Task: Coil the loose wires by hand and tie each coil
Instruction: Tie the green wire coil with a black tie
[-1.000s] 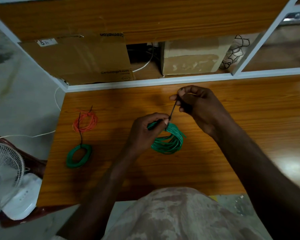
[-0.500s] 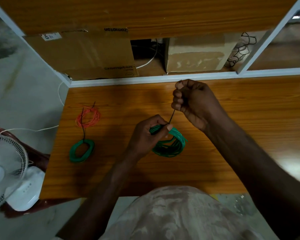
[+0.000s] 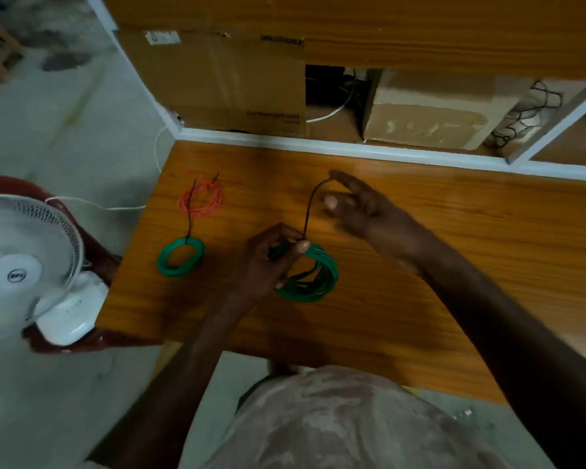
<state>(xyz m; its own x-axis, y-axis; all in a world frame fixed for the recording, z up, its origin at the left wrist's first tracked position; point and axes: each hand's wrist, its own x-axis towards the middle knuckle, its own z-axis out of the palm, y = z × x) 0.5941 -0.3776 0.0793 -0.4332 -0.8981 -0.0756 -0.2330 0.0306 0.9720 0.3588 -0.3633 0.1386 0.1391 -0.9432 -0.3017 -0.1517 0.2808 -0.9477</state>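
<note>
Orange coil and small green coil lie near the table's left edge, well apart from the hands. Mid-table, the left hand pinches the large green coil and its dark tie. The right hand, fingers spread loosely, touches the tie's upper end.

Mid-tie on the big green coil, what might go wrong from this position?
1. The right hand has its fingers spread, and the dark tie only meets its fingertip, so the tie could slip free and loosen.
2. Only the left hand pinches the big green coil; if that grip eases, the loops may spring apart.
3. The small green coil and red coil lie near the table's left edge; a stray sweep could knock them off.
</note>
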